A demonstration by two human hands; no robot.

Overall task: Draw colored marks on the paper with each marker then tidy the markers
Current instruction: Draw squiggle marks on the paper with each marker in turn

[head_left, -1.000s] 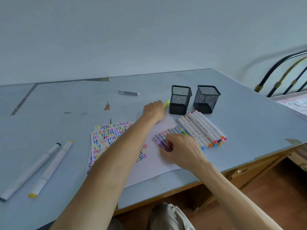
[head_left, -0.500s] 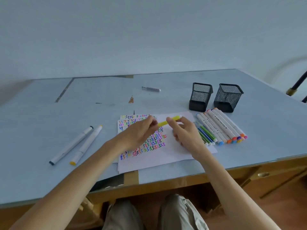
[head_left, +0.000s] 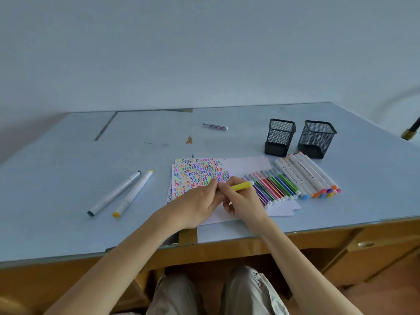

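A yellow marker (head_left: 242, 185) lies across both hands above the paper (head_left: 245, 165), which is covered on its left with rows of coloured zigzag marks. My right hand (head_left: 244, 200) grips the marker's barrel. My left hand (head_left: 200, 204) pinches its left end, which is hidden between the fingers. A row of thin coloured markers (head_left: 276, 186) lies on the paper's right part. Several thick white markers (head_left: 306, 175) lie just right of them.
Two black mesh pen holders (head_left: 280, 137) (head_left: 316, 138) stand behind the markers. Two thick white markers (head_left: 122, 192) lie apart on the left of the blue table (head_left: 68, 178). A small grey pen (head_left: 215, 126) lies far back. The table's front edge is near my knees.
Both hands came back toward me over the paper with the yellow marker, and my right hand moved from the thin markers onto its barrel. The camera view also shifted left.
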